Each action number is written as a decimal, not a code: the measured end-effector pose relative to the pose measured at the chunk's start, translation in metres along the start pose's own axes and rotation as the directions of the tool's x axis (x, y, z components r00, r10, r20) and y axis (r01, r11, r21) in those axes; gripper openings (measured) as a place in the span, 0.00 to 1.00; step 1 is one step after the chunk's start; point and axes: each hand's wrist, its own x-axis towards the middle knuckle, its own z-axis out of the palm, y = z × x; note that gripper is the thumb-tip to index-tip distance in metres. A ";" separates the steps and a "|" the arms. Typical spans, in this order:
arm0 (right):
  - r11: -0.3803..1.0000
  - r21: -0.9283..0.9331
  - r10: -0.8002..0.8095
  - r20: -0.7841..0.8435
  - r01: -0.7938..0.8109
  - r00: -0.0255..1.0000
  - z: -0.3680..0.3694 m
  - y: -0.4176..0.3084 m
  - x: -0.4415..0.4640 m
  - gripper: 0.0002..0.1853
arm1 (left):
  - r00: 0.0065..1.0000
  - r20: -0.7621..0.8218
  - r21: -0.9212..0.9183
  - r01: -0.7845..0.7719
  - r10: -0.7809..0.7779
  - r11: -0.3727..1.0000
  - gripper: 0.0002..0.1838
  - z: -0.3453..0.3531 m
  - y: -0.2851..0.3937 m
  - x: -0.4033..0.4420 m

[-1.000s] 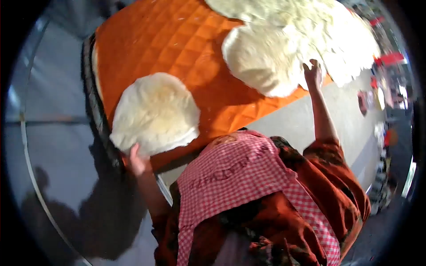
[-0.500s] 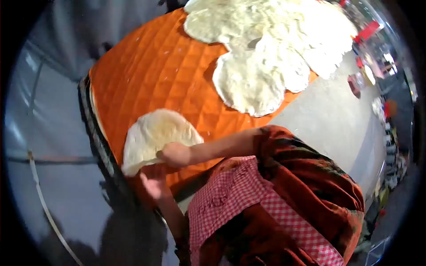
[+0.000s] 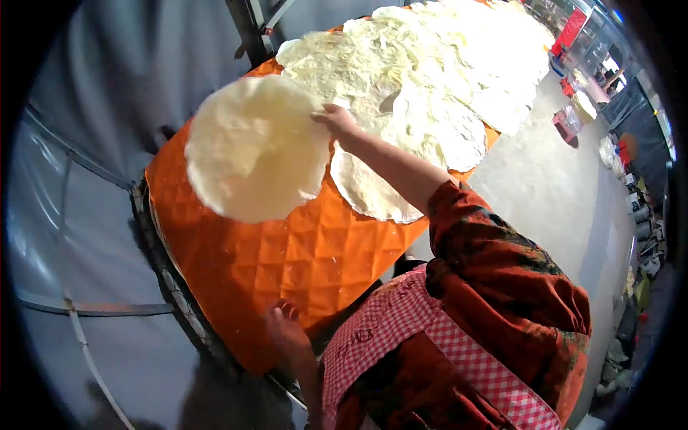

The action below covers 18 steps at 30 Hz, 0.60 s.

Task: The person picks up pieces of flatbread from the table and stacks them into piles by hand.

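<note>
A round, thin flatbread (image 3: pixel 254 147) hangs over the upper left part of the orange quilted cloth (image 3: pixel 287 265). Its right edge is pinched in my right hand (image 3: pixel 335 122), and its face looks smooth and pale. Low over the cloth's near edge is my left hand (image 3: pixel 287 330), away from the bread and holding nothing visible; it is blurred and its fingers are hard to make out. Many overlapping flatbreads (image 3: pixel 430 79) cover the far and right part of the cloth, close beyond my right hand.
Grey sheeting (image 3: pixel 107 236) hangs along the left side, with a metal frame post (image 3: pixel 259 25) at the top. Grey floor (image 3: pixel 552 186) lies to the right. Farther right are a red panel (image 3: pixel 571 30), a pink container (image 3: pixel 566 123) and assorted items by the wall.
My right hand went from the pile to the flatbread at the near left, then carried it up and away over the cloth. My left hand has come off that bread.
</note>
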 end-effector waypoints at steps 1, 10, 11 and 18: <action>0.999 0.009 -0.035 -0.115 0.036 0.993 -0.021 0.022 -0.001 0.19 | 0.999 0.025 0.053 -0.022 0.020 0.998 0.13 0.020 -0.001 -0.005; 0.898 0.138 0.418 0.028 -0.418 0.908 -0.252 0.138 -0.161 0.16 | 0.949 0.192 0.078 0.239 -0.250 0.968 0.12 0.175 -0.072 -0.023; 0.904 0.156 0.392 0.076 -0.399 0.917 -0.284 0.162 -0.173 0.16 | 0.937 0.239 0.111 0.235 -0.255 0.966 0.12 0.208 -0.080 -0.031; 0.777 0.217 0.584 0.102 -0.591 0.805 -0.444 0.181 -0.285 0.11 | 0.674 0.593 0.380 0.249 -0.441 0.891 0.10 0.349 -0.145 -0.113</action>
